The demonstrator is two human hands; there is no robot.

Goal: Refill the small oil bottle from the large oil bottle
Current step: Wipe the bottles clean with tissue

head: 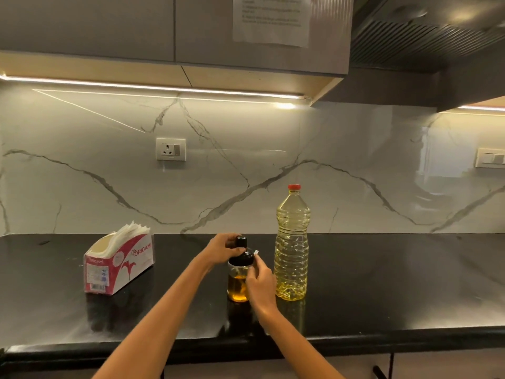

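Note:
The small oil bottle (237,285) stands upright on the black countertop (382,283), glass, with amber oil in its lower half and a black cap (242,254). My left hand (222,248) grips that black cap from the left. My right hand (259,280) holds the bottle's glass body from the right, partly hiding it. Just to the right stands the large oil bottle (292,247), clear ribbed plastic, nearly full of pale yellow oil, red cap on.
A red and white tissue box (119,265) with napkins sticking out sits on the counter to the left. A marble backsplash with a socket (170,149) rises behind. Wall cabinets hang overhead. The counter's front edge runs below my forearms.

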